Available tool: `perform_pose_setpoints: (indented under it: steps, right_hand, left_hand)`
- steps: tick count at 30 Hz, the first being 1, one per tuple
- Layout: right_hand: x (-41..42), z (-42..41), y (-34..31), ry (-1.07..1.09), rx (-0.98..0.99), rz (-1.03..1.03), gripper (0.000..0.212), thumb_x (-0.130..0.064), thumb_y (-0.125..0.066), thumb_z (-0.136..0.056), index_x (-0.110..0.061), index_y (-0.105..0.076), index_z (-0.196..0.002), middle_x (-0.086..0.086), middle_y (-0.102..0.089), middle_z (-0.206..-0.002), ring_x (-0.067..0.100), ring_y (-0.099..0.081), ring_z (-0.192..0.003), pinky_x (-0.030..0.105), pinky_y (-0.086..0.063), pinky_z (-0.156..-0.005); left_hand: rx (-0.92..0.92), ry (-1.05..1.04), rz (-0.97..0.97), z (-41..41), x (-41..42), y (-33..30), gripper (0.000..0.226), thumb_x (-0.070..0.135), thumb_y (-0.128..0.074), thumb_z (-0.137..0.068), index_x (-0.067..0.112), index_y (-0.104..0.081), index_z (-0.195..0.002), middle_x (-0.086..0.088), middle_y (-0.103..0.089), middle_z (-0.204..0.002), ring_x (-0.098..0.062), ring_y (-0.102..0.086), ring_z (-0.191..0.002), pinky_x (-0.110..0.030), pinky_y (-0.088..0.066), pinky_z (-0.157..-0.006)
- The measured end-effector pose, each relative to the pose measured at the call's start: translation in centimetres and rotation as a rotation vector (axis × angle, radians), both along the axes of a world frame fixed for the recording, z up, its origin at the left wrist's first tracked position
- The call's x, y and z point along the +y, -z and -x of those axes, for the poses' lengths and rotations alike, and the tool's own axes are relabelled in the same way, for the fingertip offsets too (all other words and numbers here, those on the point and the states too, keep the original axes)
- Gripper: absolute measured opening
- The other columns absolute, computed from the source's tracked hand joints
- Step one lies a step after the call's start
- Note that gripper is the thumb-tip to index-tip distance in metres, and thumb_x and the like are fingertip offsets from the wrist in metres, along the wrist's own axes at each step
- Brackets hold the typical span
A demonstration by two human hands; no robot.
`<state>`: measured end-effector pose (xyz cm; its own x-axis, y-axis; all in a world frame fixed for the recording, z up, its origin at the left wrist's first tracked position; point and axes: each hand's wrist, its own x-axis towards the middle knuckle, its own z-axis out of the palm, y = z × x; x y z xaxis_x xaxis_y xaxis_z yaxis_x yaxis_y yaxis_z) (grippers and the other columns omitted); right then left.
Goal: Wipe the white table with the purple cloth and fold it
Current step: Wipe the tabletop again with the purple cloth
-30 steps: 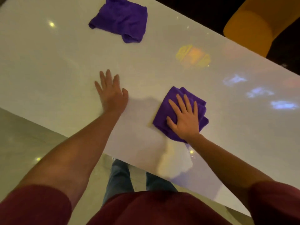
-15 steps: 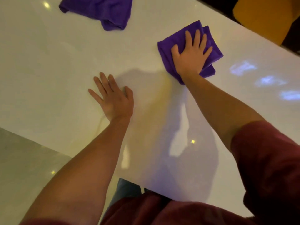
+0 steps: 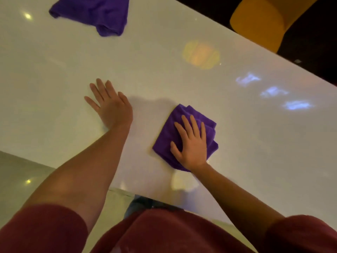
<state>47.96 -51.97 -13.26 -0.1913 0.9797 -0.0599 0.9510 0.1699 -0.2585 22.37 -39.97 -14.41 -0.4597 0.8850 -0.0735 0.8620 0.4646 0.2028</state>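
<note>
The right hand (image 3: 191, 143) lay flat and open, fingers spread, pressing a bunched purple cloth (image 3: 184, 136) onto the white table (image 3: 255, 143) near its front edge, while the left hand (image 3: 111, 105) rested open beside it, and 1 more purple cloth (image 3: 94, 13), apparently crumpled, sat farther back.

- Glossy white table (image 3: 182, 84), lamp glare on it.
- Bunched purple cloth (image 3: 184, 136) at five o'clock, under the flat right hand (image 3: 191, 143).
- Second purple cloth (image 3: 94, 13) at eleven o'clock.
- Left hand (image 3: 113, 106) flat at centre.
</note>
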Motion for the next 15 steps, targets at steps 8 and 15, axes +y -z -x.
perform_pose_setpoints:
  steps: [8,15]
  right_hand:
    - [6.6,-7.8,0.1,0.004,0.007,-0.048,0.065,-0.055,-0.047,-0.096,-0.021,-0.057,-0.151,0.009,-0.043,-0.168,0.035,-0.031,-0.159,0.065,-0.018,-0.128]
    - [22.9,-8.8,-0.3,0.265,-0.04,-0.03,0.066,-0.056,-0.038,-0.099,-0.024,-0.047,-0.156,0.005,-0.035,-0.172,0.033,-0.023,-0.162,0.058,-0.013,-0.131]
  left_hand:
    - [0.055,-0.002,0.025,-0.2,0.0,0.6,0.064,0.035,-0.032,-0.101,0.004,-0.034,-0.157,-0.02,-0.024,-0.17,-0.042,-0.015,-0.158,-0.068,-0.011,-0.124]
    - [0.076,-0.018,-0.03,-0.2,0.2,1.2,0.063,0.038,-0.034,-0.101,0.004,-0.034,-0.155,-0.019,-0.026,-0.169,-0.041,-0.017,-0.158,-0.067,-0.01,-0.125]
